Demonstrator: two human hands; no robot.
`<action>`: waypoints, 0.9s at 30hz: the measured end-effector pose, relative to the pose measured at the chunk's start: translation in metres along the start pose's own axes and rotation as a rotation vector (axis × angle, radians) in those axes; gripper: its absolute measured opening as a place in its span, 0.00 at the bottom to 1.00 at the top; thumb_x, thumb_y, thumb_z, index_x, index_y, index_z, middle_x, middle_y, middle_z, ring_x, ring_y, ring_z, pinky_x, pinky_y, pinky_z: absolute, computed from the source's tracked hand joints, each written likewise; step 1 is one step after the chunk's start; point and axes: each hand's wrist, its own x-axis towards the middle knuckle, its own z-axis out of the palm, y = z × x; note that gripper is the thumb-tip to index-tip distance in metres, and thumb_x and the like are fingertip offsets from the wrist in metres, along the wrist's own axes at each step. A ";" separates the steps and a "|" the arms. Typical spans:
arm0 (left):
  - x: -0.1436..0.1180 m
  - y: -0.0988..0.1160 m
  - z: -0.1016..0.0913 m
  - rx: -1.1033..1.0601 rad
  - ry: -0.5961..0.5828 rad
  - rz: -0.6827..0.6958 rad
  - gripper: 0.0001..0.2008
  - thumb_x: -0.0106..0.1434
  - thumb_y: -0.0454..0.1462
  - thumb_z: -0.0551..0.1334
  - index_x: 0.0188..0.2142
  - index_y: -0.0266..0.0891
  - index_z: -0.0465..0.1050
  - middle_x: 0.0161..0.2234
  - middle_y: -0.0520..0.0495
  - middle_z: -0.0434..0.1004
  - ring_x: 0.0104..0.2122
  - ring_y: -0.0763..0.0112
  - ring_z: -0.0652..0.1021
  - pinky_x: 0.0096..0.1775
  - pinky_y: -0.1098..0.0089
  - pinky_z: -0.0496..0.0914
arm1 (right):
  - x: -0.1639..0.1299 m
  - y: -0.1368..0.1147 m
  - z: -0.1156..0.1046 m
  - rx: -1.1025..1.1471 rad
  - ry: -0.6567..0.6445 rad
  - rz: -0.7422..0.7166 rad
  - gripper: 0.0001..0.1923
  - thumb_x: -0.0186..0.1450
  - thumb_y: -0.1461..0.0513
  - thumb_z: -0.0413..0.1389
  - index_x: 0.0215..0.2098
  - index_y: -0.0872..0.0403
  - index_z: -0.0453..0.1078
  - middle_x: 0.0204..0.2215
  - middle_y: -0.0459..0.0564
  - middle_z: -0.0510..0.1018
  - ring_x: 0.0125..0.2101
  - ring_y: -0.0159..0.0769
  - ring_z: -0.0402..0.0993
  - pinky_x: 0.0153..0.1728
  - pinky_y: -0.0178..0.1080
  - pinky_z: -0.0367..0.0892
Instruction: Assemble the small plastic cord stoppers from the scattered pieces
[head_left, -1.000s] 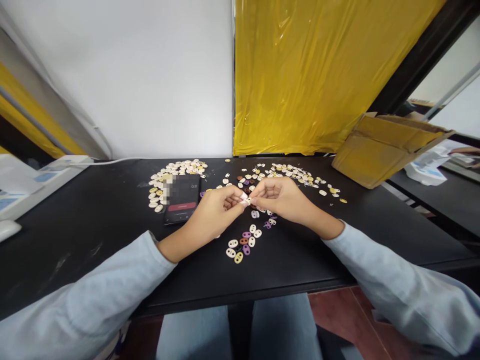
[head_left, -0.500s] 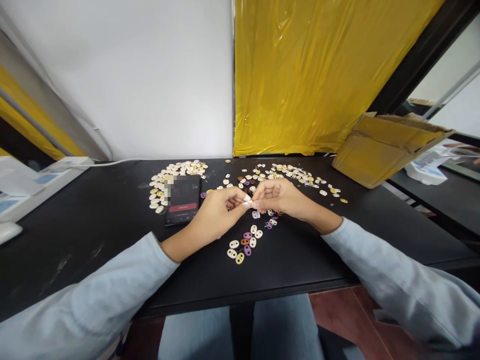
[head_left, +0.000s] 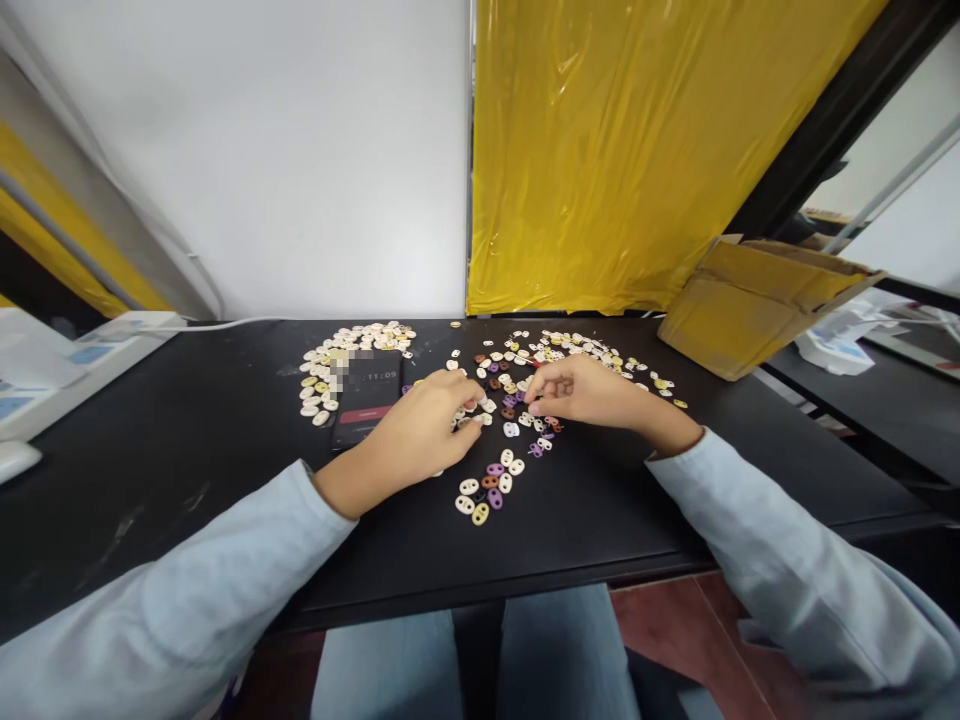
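- My left hand (head_left: 420, 430) is curling, fingertips pinching a small white bead (head_left: 484, 405) just right of the phone (head_left: 367, 395).
- My right hand (head_left: 581, 390) is resting half-closed among the beads (head_left: 517, 400) on the bench (head_left: 187, 450); I can't tell what it's pinching.
- They're probably light, stiff and slippery; I'm gripping the edges.

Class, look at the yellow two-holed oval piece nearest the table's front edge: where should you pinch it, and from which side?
Pinch the yellow oval piece across its narrow width, coming from above. It lies flat, with bare table on its near side and other pieces close behind.
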 end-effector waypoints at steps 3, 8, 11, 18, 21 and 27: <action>0.000 0.002 -0.005 -0.038 -0.004 0.043 0.08 0.63 0.33 0.58 0.40 0.37 0.74 0.37 0.43 0.75 0.42 0.58 0.75 0.44 0.60 0.69 | 0.001 0.003 0.003 -0.044 -0.062 -0.007 0.09 0.59 0.60 0.64 0.36 0.56 0.79 0.18 0.43 0.75 0.18 0.29 0.70 0.21 0.31 0.62; 0.000 0.002 -0.032 -0.231 -0.171 0.188 0.10 0.60 0.30 0.57 0.37 0.40 0.76 0.35 0.48 0.78 0.34 0.67 0.77 0.39 0.69 0.69 | 0.002 0.005 0.005 -0.008 -0.052 -0.034 0.05 0.60 0.60 0.62 0.30 0.55 0.76 0.20 0.44 0.77 0.20 0.29 0.72 0.22 0.32 0.64; -0.003 -0.002 -0.051 -0.321 -0.272 0.088 0.07 0.57 0.31 0.61 0.32 0.41 0.77 0.28 0.51 0.78 0.25 0.71 0.74 0.28 0.73 0.66 | 0.002 0.004 0.005 0.019 -0.014 -0.039 0.05 0.60 0.60 0.61 0.30 0.55 0.74 0.22 0.45 0.78 0.21 0.31 0.74 0.23 0.33 0.68; -0.009 -0.010 -0.056 -0.365 -0.560 -0.122 0.06 0.51 0.30 0.63 0.24 0.42 0.78 0.18 0.55 0.74 0.18 0.72 0.73 0.20 0.75 0.61 | 0.002 0.004 0.005 0.058 0.045 -0.039 0.06 0.62 0.60 0.60 0.33 0.55 0.73 0.26 0.47 0.79 0.21 0.31 0.75 0.23 0.34 0.70; -0.009 -0.008 -0.050 -0.343 -0.576 -0.103 0.06 0.51 0.30 0.63 0.26 0.41 0.77 0.19 0.54 0.76 0.19 0.72 0.74 0.21 0.75 0.62 | 0.002 0.004 0.006 0.067 0.025 -0.015 0.06 0.62 0.59 0.60 0.33 0.55 0.74 0.27 0.47 0.80 0.20 0.30 0.74 0.23 0.34 0.70; -0.011 -0.001 -0.047 -0.322 -0.574 -0.074 0.03 0.51 0.31 0.63 0.25 0.41 0.73 0.20 0.54 0.74 0.19 0.71 0.73 0.21 0.74 0.62 | 0.002 0.000 0.011 0.153 0.033 -0.025 0.10 0.60 0.56 0.64 0.34 0.56 0.78 0.30 0.50 0.83 0.25 0.32 0.77 0.26 0.34 0.71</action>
